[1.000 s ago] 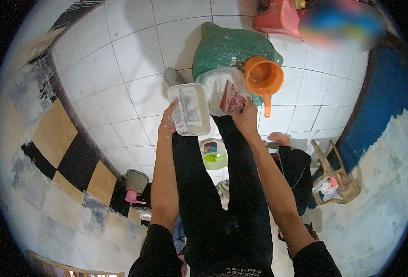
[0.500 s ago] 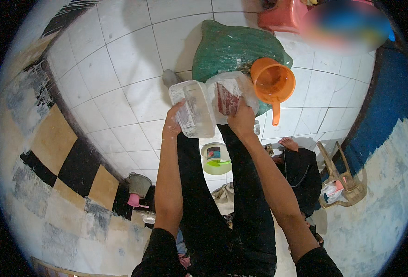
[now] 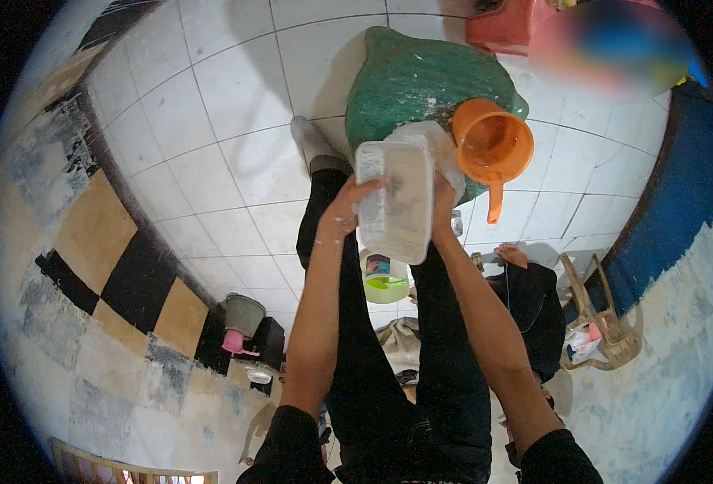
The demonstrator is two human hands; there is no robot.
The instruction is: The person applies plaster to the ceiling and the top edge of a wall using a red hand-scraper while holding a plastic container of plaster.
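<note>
My left hand (image 3: 348, 206) grips a clear rectangular plastic container (image 3: 395, 211) by its left side, thumb over the rim. White residue coats its walls. My right hand (image 3: 445, 208) is closed at the container's right edge; most of its fingers are hidden, and what they hold does not show. Just beyond lies a translucent, white-dusted bowl or bag (image 3: 439, 145), partly covered by the container. It rests against a bulging green sack (image 3: 421, 81). On the sack's right side sits an orange dipper (image 3: 493, 145), its handle pointing toward me.
Between my legs stands a pale green tub (image 3: 385, 289). A grey bucket with a pink dipper (image 3: 234, 342) is by the left wall. To the right are another person's dark-clothed leg (image 3: 526, 310) and a wooden chair (image 3: 606, 323). A red plastic stool (image 3: 501, 28) stands far right.
The container has moved right, over part of the white-dusted bowl or bag. The reddish-brown flat piece that my right hand gripped there is now hidden. My left foot and lower leg show more.
</note>
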